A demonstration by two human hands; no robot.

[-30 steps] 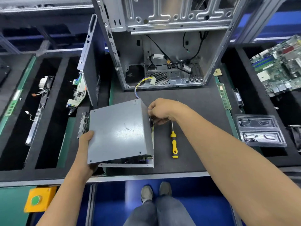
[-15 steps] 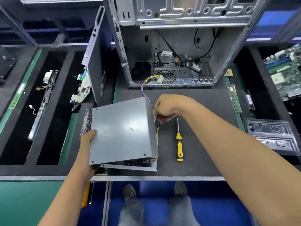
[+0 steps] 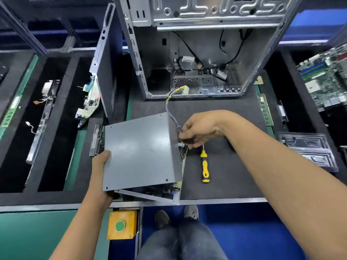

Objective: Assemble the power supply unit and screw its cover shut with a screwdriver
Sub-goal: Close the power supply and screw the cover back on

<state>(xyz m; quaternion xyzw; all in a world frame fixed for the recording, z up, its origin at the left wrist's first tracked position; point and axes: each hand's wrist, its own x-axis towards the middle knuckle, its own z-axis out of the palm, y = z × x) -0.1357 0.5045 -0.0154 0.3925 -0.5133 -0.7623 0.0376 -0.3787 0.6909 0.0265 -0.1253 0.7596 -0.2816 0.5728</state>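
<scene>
At lower left of centre, the left hand (image 3: pixel 102 167) gripped the near left edge of the grey cover (image 3: pixel 139 151), thumb on top and fingers curled beneath, holding it tilted over the power supply base (image 3: pixel 150 196). The base sat at the front edge of the black mat (image 3: pixel 225 113), its internals showing through the open wedge below the cover. At centre, on the cover's right side, the right hand (image 3: pixel 201 128) had its fingertips pinched closed on the wire bundle (image 3: pixel 171 113) where it left the housing; the bundle ran up to a white connector (image 3: pixel 185 89) at the mouth of the open computer case (image 3: pixel 197 53). Just right of the unit lay the yellow-handled screwdriver (image 3: pixel 204 165), untouched, with two small screws (image 3: pixel 185 115) above the right hand. The step in hand looked like seating the wires so the cover could close. Next, the bundle probably needed tucking clear of the seam before lowering the cover flush and reaching for the screwdriver.
</scene>
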